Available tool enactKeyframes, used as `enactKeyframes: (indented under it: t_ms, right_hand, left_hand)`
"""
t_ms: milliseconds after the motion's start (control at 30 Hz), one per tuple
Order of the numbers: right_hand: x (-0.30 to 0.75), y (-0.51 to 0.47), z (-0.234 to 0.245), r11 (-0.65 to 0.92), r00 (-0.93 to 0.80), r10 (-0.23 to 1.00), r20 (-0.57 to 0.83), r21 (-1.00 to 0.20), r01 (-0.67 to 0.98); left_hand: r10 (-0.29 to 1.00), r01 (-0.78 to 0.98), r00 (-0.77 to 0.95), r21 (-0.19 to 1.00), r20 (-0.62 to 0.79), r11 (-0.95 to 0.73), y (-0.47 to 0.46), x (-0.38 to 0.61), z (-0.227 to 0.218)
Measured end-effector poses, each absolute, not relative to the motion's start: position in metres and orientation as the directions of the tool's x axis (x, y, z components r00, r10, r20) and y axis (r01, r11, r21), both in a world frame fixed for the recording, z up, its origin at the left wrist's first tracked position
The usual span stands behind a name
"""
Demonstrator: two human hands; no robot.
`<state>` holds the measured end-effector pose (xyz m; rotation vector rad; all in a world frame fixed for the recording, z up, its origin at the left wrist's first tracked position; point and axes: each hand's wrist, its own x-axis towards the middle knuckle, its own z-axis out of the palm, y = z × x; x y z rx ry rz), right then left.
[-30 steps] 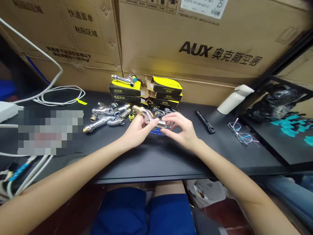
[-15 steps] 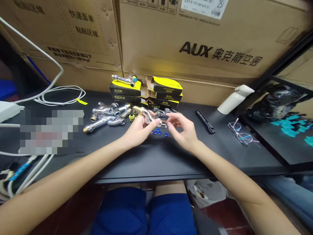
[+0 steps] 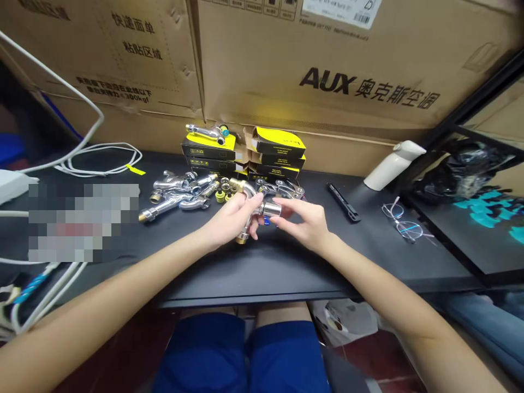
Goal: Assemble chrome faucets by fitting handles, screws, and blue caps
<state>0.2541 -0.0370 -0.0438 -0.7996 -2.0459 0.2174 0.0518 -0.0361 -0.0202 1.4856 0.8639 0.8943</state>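
My left hand point(image 3: 229, 221) is wrapped round a chrome faucet body point(image 3: 248, 189) with brass threaded ends, holding it a little above the desk. One brass end points to the upper left and another points down below the fingers. At its right side sticks out a wide chrome collar point(image 3: 271, 209), pinched between the thumb and fingers of my right hand point(image 3: 309, 221). Small blue caps point(image 3: 267, 221) lie on the desk behind the hands, partly hidden. More chrome faucet bodies point(image 3: 176, 202) are heaped to the left, with yellow-and-black cartridges point(image 3: 220, 195) beside them.
Black-and-yellow boxes point(image 3: 278, 143) are stacked at the back, one faucet body point(image 3: 204, 132) on top. Chrome handles point(image 3: 290, 189) lie before them. To the right are a black box cutter point(image 3: 343, 203), a white bottle point(image 3: 393, 165) and glasses point(image 3: 409, 231); white cables point(image 3: 102, 158) lie left.
The faucet body has been turned in my left hand, so one brass end now points down and the chrome collar faces right. My right fingers have closed from beside it onto the collar.
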Motion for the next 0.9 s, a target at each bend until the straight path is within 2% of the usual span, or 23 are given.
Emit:
enactKeyframes:
  t_ms: [133,200,233,300,433,533,633,800,867,900]
  right_hand:
    - [0.249,-0.042,-0.042,0.613,-0.425,0.787,0.447,-0.642,0.461]
    - [0.248,-0.043,-0.040,0.563,-0.430,0.818,0.382,-0.689,0.457]
    - [0.247,-0.043,-0.039,0.564,-0.421,0.818,0.393,-0.693,0.449]
    - [0.247,-0.045,-0.036,0.628,-0.402,0.775,0.487,-0.658,0.414]
    - [0.246,-0.048,-0.033,0.808,-0.453,0.589,0.670,-0.510,0.296]
    - [0.245,-0.050,-0.033,0.872,-0.500,0.490,0.715,-0.401,0.281]
    - [0.247,-0.049,-0.036,0.895,-0.512,0.443,0.736,-0.325,0.306]
    - [0.253,-0.045,-0.039,0.926,-0.562,0.332,0.757,-0.151,0.345]
    - [0.253,-0.044,-0.038,0.921,-0.541,0.326,0.775,-0.132,0.366]
    - [0.252,-0.045,-0.037,0.914,-0.514,0.348,0.784,-0.160,0.373]
  left_hand:
    - [0.884,0.226,0.386,0.901,0.265,-0.369,-0.039,0.047,-0.023]
    - [0.889,0.255,0.340,0.880,0.306,-0.401,-0.039,0.046,-0.024]
    - [0.900,0.256,0.326,0.889,0.290,-0.379,-0.038,0.046,-0.024]
    - [0.920,0.257,0.330,0.917,0.213,-0.304,-0.036,0.048,-0.026]
    - [0.916,0.205,0.398,0.967,0.058,-0.150,-0.029,0.050,-0.028]
    - [0.919,0.079,0.393,0.996,0.017,-0.052,-0.027,0.051,-0.027]
    - [0.914,0.004,0.405,1.000,-0.019,0.019,-0.027,0.049,-0.024]
    - [0.883,0.008,0.463,0.997,-0.075,0.080,-0.028,0.047,-0.021]
    - [0.872,0.028,0.486,0.998,-0.059,0.052,-0.029,0.048,-0.021]
    - [0.864,0.039,0.501,0.999,-0.045,0.029,-0.029,0.048,-0.020]
